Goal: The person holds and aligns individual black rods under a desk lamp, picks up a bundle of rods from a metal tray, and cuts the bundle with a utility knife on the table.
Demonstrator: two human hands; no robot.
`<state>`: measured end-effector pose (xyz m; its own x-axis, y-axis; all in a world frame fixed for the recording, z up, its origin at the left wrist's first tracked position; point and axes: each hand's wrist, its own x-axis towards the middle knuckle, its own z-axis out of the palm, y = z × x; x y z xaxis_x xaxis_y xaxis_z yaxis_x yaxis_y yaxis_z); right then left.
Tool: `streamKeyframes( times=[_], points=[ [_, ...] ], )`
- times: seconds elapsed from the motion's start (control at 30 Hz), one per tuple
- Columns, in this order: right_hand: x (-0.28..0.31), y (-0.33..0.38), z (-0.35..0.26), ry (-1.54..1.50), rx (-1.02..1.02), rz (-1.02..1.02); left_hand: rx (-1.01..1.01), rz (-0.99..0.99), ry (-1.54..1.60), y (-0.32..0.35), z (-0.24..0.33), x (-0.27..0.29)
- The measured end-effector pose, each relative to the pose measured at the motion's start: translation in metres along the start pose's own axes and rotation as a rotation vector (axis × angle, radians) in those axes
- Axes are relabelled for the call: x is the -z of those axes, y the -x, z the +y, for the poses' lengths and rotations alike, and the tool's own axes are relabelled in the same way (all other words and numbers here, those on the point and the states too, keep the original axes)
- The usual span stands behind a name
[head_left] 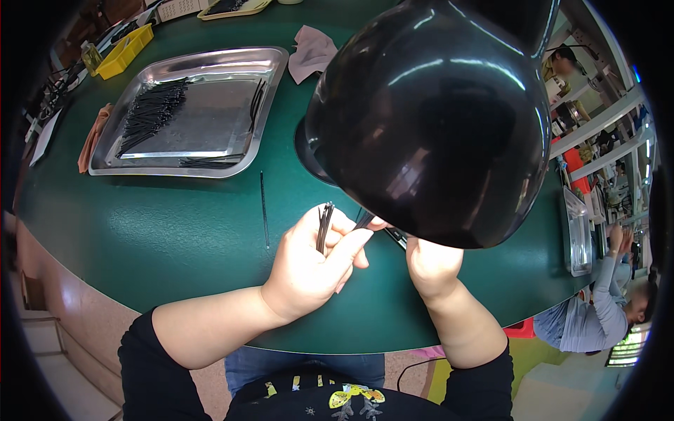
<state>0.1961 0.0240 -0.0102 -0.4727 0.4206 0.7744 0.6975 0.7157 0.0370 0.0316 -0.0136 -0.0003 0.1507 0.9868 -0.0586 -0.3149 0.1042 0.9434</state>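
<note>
The left hand [312, 263] is curled, its thumb and fingers pinching a small bundle of thin black sticks [324, 226] that stand nearly upright out of the top of the fist. The right hand [430, 265] sits just beside it, to its right; most of its fingers are hidden under the big glossy black lamp shade [435, 119] that hangs over it, so I cannot tell how they are set. A single dark stick [364, 221] bridges the gap between the two hands, touching the left hand's fingertips and running in under the shade toward the right hand.

Both hands hover just above the dark green surface [175, 224]. Near the left hand, on its left side, one loose thin stick [264, 209] lies flat on the surface, pointing away from the person. Farther out beyond the left hand is a shiny metal tray [270, 67], holding a heap of the same black sticks [151, 112] on its left side and a few more along its right and near edges. Beyond the tray's right corner lies a crumpled pinkish cloth [312, 50]. Another cloth [95, 137], orange, lies just beside the tray's left edge, and a yellow bin [125, 50] sits well away at the far left. Well off to the right of the right hand another person [597, 316] works at a second metal tray [577, 231].
</note>
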Motion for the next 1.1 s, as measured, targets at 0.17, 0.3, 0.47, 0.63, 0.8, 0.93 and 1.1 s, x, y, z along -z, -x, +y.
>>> streamKeyframes(
  times=[0.17, 0.3, 0.47, 0.63, 0.8, 0.93, 1.1],
  points=[
    [0.000, -0.009, -0.006, -0.568, -0.262, -0.067, -0.005, -0.018, 0.035, 0.000, 0.001, 0.002],
    [-0.015, 0.001, -0.007, -1.297, -0.809, 0.073, 0.028, -0.088, 0.116, 0.001, 0.005, 0.004],
    [-0.015, 0.001, 0.001, -1.596, -0.888, -0.140, 0.074, -0.138, 0.174, -0.003, 0.004, 0.005],
    [-0.007, 0.001, 0.000, -1.368, -0.585, -0.423, 0.173, -0.318, 0.220, -0.003, 0.009, 0.009],
    [0.001, -0.023, -0.009, -1.758, -1.364, 0.308, 0.266, -0.380, 0.270, -0.001, 0.001, 0.006],
    [0.005, -0.013, -0.001, -1.572, -1.121, -0.170, 0.375, -0.493, 0.183, -0.002, 0.002, 0.009],
    [0.004, -0.004, 0.000, -1.576, -1.018, -0.620, 0.422, -0.518, 0.137, -0.002, 0.009, 0.000]
  ],
)
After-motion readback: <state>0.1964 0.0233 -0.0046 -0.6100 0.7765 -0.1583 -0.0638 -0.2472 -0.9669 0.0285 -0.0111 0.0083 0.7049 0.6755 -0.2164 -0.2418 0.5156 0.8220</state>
